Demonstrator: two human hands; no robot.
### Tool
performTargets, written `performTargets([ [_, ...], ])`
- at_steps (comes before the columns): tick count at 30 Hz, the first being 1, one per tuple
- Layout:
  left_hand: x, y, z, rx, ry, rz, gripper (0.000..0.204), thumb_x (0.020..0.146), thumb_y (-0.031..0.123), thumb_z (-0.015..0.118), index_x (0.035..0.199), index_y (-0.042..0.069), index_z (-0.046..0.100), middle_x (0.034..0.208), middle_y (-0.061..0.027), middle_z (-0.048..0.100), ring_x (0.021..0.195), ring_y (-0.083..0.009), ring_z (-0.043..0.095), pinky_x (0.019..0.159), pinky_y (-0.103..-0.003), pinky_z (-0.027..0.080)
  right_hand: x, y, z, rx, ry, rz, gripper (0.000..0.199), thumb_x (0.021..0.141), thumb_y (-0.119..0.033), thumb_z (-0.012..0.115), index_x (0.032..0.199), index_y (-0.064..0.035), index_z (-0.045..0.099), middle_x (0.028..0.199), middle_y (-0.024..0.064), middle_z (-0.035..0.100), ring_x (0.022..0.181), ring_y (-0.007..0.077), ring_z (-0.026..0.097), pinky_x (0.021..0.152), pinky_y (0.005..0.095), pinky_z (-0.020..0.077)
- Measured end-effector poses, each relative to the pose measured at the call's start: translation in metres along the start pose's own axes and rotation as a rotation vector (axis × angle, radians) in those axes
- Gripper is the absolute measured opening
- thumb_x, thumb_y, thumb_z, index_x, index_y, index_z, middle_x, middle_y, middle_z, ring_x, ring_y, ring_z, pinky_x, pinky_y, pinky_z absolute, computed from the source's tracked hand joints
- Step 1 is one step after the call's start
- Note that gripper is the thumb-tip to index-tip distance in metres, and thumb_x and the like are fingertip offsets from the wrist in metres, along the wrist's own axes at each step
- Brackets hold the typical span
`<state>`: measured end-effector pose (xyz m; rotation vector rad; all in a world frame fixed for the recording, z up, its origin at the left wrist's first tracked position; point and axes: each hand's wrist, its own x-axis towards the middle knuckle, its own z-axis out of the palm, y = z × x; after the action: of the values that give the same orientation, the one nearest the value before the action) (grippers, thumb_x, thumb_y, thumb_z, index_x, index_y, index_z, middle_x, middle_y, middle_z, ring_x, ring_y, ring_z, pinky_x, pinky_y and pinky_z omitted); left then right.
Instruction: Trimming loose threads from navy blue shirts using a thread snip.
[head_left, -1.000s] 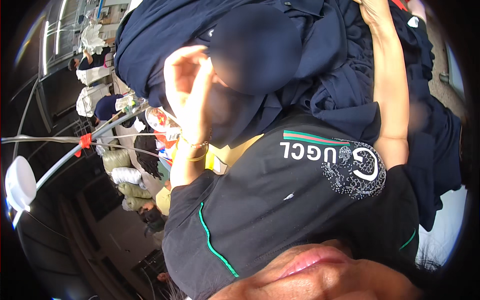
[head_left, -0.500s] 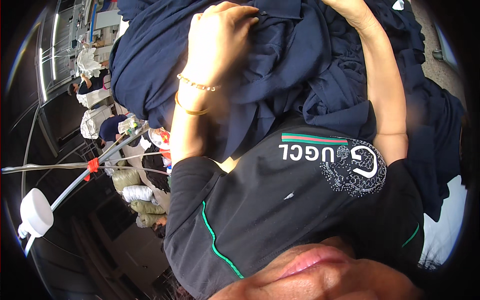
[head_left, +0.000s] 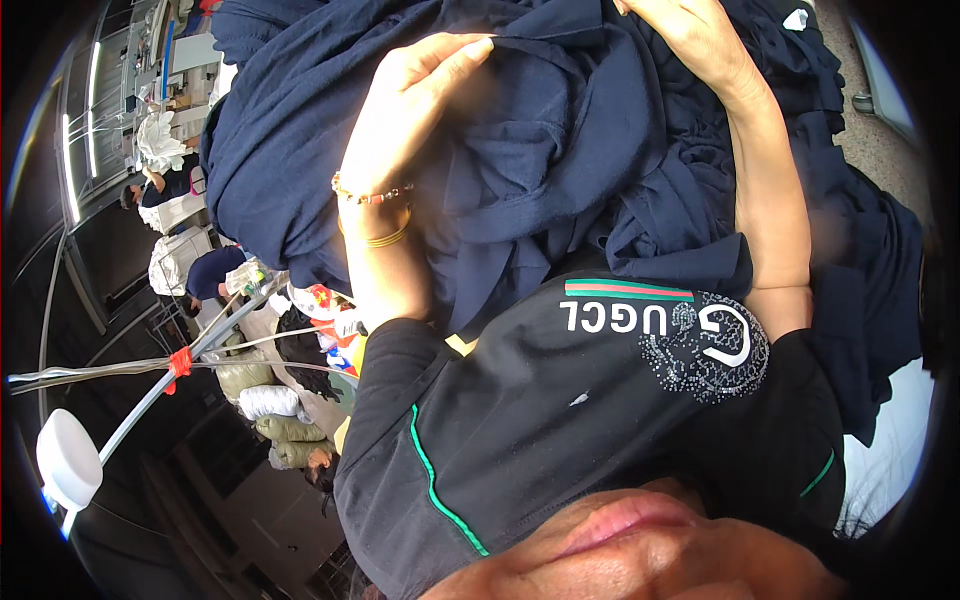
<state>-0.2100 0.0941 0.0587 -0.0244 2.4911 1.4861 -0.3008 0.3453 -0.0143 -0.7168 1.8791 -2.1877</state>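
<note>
A big heap of navy blue cloth [head_left: 290,150], which looks like soft garments, lies in folds in front of me and fills the upper middle. My left hand [head_left: 405,100], with a beaded bracelet and a gold bangle at the wrist, is over the heap. Its thumb and fingers are pressed together at a navy garment's edge [head_left: 545,48]. My right hand [head_left: 695,40] reaches over the right part of the heap to the top edge of the view. Most of its fingers are cut off there, so its grip is hidden.
More navy cloth [head_left: 870,240] hangs down at my right. At the left, a metal pole [head_left: 140,410] with red ties carries a white round fitting [head_left: 70,455]. Beyond it are several stuffed bundles [head_left: 290,428] and a person in dark clothes [head_left: 175,185].
My left hand has shifted left and slightly down, and its thumb now shows along the cloth edge. A small button seen beside its fingertips is out of sight. My right hand has barely moved.
</note>
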Motion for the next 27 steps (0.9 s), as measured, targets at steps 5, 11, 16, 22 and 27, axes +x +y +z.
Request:
performTargets([
  [5,-0.001,-0.003,0.004,-0.101,0.0,-0.065,0.026,0.1,0.016,0.066,0.118,-0.001,0.074,0.099,-0.0007,0.071,0.088,-0.007,0.061,0.082,-0.022,0.046,-0.003,0.003,0.008,-0.012,-0.002,-0.176,0.029,0.096,-0.006,0.071,0.123,0.0024,0.064,0.098,0.0014,0.068,0.085,0.0066,0.059,0.078,0.0228,0.0506],
  [11,-0.001,0.0,0.015,0.058,0.031,-0.007,0.024,0.098,0.01,0.067,0.118,0.0,0.075,0.108,-0.0034,0.074,0.101,-0.0092,0.064,0.093,-0.022,0.046,-0.004,0.006,0.006,-0.089,0.018,-0.089,0.032,0.091,-0.003,0.077,0.121,0.0038,0.067,0.099,0.0026,0.071,0.086,0.0081,0.063,0.078,0.0221,0.0526],
  [16,-0.001,-0.008,0.019,-0.092,0.114,-0.041,0.024,0.1,0.013,0.067,0.118,-0.001,0.075,0.103,-0.0027,0.074,0.098,-0.0086,0.064,0.092,-0.021,0.046,-0.001,0.01,0.009,-0.004,0.032,-0.192,0.037,0.089,-0.001,0.078,0.124,0.0035,0.068,0.1,0.0031,0.071,0.085,0.0079,0.064,0.078,0.0218,0.0527],
  [22,0.0,-0.007,0.022,-0.43,0.288,-0.01,0.02,0.1,0.019,0.069,0.106,0.001,0.075,0.076,0.006,0.062,0.064,-0.001,0.049,0.057,-0.019,0.038,0.002,-0.002,0.01,-0.347,-0.074,-0.457,0.037,0.083,-0.003,0.081,0.119,0.0004,0.073,0.094,0.0053,0.072,0.078,0.0141,0.066,0.073,0.0279,0.0525],
  [27,0.006,-0.039,0.001,-0.421,0.339,-0.025,0.025,0.097,0.014,0.07,0.114,-0.003,0.074,0.112,-0.0098,0.076,0.105,-0.016,0.07,0.1,-0.028,0.05,0.002,-0.007,0.021,-0.629,-0.082,-0.663,0.038,0.08,-0.014,0.084,0.116,-0.0061,0.076,0.087,0.0075,0.068,0.074,0.0233,0.065,0.07,0.0329,0.0534],
])
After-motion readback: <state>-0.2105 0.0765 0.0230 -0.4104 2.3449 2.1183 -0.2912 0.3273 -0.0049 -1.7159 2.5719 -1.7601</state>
